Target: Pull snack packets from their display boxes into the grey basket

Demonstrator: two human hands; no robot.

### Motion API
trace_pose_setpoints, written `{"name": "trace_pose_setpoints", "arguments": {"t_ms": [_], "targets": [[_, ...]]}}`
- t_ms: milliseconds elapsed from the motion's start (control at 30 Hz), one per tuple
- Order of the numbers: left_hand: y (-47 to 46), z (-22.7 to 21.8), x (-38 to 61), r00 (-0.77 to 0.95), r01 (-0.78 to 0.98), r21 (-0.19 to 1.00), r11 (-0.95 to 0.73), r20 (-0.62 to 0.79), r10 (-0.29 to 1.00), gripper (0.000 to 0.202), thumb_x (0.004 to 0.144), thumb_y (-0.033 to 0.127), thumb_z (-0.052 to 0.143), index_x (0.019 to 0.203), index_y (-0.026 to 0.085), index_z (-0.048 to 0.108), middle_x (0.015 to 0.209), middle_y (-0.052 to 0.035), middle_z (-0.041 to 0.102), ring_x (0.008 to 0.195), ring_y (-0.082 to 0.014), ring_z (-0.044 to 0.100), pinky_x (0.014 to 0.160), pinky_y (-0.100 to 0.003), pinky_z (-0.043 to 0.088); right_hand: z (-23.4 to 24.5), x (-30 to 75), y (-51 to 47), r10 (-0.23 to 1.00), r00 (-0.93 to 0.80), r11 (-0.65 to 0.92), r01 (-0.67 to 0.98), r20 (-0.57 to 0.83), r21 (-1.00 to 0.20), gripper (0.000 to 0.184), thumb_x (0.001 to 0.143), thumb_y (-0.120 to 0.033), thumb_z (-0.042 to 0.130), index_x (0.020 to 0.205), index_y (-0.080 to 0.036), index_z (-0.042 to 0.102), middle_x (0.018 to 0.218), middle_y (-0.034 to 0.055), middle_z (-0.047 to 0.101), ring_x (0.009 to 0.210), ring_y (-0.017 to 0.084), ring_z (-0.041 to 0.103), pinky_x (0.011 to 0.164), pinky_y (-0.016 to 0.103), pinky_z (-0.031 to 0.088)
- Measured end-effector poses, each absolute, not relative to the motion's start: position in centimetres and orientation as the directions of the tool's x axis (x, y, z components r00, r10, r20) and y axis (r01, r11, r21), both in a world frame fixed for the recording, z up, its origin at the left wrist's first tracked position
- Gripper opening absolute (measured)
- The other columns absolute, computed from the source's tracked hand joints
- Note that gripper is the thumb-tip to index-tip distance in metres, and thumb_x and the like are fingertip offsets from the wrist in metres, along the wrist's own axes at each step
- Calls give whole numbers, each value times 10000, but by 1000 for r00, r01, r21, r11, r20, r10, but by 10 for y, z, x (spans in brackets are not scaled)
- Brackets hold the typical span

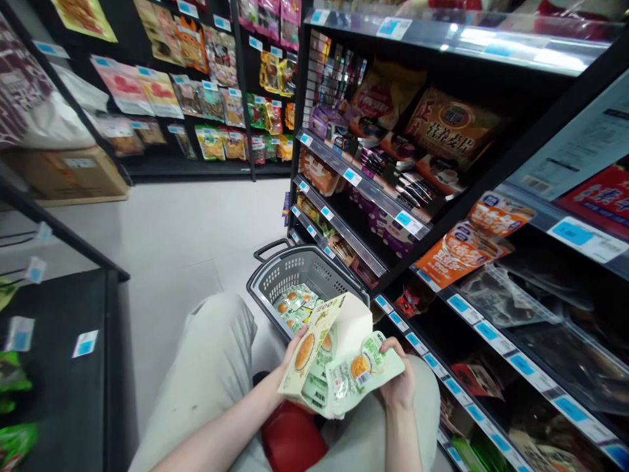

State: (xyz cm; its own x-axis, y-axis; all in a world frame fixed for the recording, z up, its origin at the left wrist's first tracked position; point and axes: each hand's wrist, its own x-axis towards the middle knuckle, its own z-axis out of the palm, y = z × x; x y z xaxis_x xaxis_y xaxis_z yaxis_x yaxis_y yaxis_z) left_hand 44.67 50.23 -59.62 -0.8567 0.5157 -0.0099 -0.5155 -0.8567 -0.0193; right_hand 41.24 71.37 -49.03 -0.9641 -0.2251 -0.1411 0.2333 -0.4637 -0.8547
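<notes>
My left hand grips the side of an open cream cardboard display box tilted above my lap. Inside the box stand more pale green food packets. Between the fingers of my right hand is a pale green packet with a picture of orange food and a barcode, held at the box's front opening. Just beyond the box, a grey shopping basket rests on the floor, with several similar small packets lying in it.
Shelves of packaged food rise close on my right, orange pouches jutting out. A low black shelf stands at left. Hanging snack bags and a brown carton are at the back. A red stool shows between my legs.
</notes>
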Motion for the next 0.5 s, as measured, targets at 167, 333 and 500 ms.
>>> {"name": "trace_pose_setpoints", "arguments": {"t_ms": [167, 333, 500], "targets": [[502, -597, 445, -867, -494, -31, -869, -60, 495, 558, 932, 510, 410, 1144, 65, 671, 1023, -125, 745, 947, -233, 706, 952, -360, 490, -493, 411, 712, -190, -968, -285, 212, -162, -935, 283, 640, -454, 749, 650, -203, 619, 601, 0, 558, 519, 145, 489, 492, 251, 349], [504, -600, 444, -873, -468, -5, -884, -154, 463, 574, 912, 531, 435, 1189, 76, 648, 1051, -134, 735, 996, -268, 685, 989, -408, 458, -493, 410, 709, -190, -955, -213, 268, -229, -940, 343, 604, -395, 828, 830, -217, 641, 728, 3, 627, 571, 144, 538, 530, 244, 392], [504, -600, 444, -866, -483, 23, -875, -158, 474, 606, 905, 563, 438, 1210, 80, 640, 1135, -153, 709, 1099, -315, 645, 1075, -487, 367, -492, 409, 710, -170, -973, -264, 198, -157, -944, 298, 618, -371, 820, 720, -210, 591, 673, -22, 558, 568, 119, 476, 525, 223, 379]]}}
